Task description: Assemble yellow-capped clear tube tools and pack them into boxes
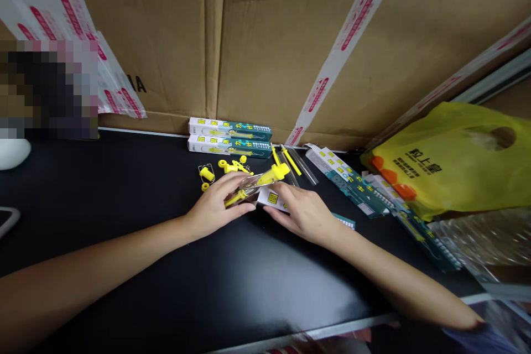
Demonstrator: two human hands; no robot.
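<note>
Now the right hand (pixel 309 213) holds one box (pixel 271 197), two others (pixel 230 145) beyond.

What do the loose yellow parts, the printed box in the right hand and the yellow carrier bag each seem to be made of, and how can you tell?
Loose yellow parts: probably moulded plastic, smooth; even colour, rounded shapes.
Printed box: likely thin card, smooth finish; flat printed faces, straight edges.
Yellow carrier bag: seemingly thin plastic film, slightly translucent; soft creases.
</note>
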